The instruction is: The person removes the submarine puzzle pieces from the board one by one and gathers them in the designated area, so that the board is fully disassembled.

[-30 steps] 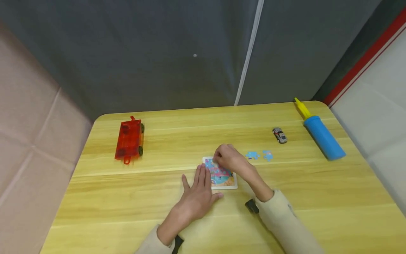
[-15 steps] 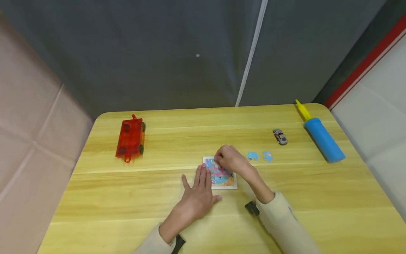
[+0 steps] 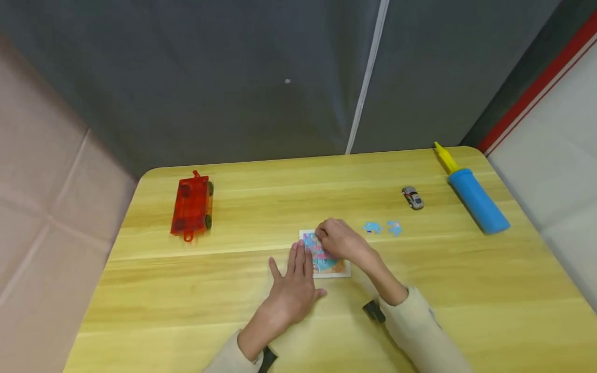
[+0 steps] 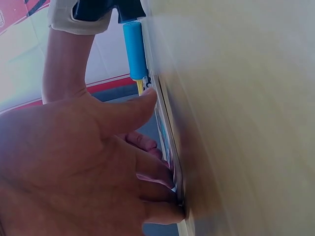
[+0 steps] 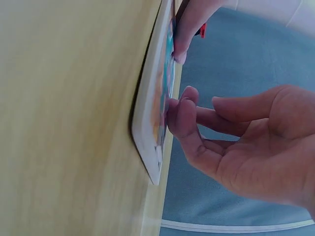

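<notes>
A small jigsaw puzzle [image 3: 328, 266] in a white-edged tray lies on the table, pink and blue with a tan corner. My left hand [image 3: 293, 298] lies spread flat, its fingertips resting on the tray's left side. Over the upper right part of the puzzle is my right hand [image 3: 342, 241]. In the right wrist view, the curled fingers [image 5: 186, 117] touch the puzzle's surface, while the thumb stands apart from them. No piece shows between them. Two loose blue puzzle pieces, a left piece [image 3: 372, 227] and a right piece [image 3: 394, 228], lie right of the tray.
A red transparent toy cart [image 3: 190, 206] stands at the left of the wooden table [image 3: 233, 295]. Toward the back right are a small silver toy car [image 3: 412, 198] and a blue hand pump [image 3: 478, 201] with a yellow nozzle. A dark curtain [image 3: 210, 88] hangs behind the table.
My right hand has shifted slightly down toward me over the puzzle. The left hand stays on the tray's left side, and the two loose pieces lie as before.
</notes>
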### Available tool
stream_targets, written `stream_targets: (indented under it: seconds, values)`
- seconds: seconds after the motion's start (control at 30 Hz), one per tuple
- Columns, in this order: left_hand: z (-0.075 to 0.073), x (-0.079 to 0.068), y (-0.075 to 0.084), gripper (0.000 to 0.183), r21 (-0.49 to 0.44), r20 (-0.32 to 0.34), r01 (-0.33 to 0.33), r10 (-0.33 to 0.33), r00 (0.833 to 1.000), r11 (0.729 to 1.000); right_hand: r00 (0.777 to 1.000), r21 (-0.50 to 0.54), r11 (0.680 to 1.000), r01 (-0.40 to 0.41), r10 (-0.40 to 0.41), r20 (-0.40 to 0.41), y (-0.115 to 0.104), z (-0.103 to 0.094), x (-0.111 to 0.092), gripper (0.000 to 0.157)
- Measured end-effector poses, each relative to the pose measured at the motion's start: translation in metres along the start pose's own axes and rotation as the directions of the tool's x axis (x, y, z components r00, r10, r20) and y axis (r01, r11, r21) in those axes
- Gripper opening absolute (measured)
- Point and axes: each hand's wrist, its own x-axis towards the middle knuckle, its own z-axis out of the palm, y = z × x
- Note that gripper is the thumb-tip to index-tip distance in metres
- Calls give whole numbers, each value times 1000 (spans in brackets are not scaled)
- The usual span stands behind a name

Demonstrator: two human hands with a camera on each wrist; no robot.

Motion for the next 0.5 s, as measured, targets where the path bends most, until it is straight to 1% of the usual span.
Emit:
stream_targets:
  seconds: [0.07, 0.33, 0.37, 0.43, 0.5]
  values:
    - [0, 1, 0, 88, 1, -4, -3, 3, 1000, 1000, 1000, 3, 1000, 13, -13, 5, 0, -1, 0, 45]
    - [-1, 3, 1, 83, 38, -16, 2, -1, 1000, 999, 1000, 60, 998, -9, 7, 29, 3, -3, 3, 45]
    - [-1, 3, 1, 83, 38, -16, 1, -1, 1000, 999, 999, 78, 997, -13, 10, 35, 4, -4, 3, 44]
    - [-2, 3, 1, 83, 40, -8, 1, -1, 1000, 999, 998, 146, 989, -22, 14, 54, 8, -5, 4, 42]
    - [-1, 2, 0, 84, 36, 2, 2, -2, 1000, 999, 998, 224, 974, -38, 23, 67, 13, -6, 4, 39]
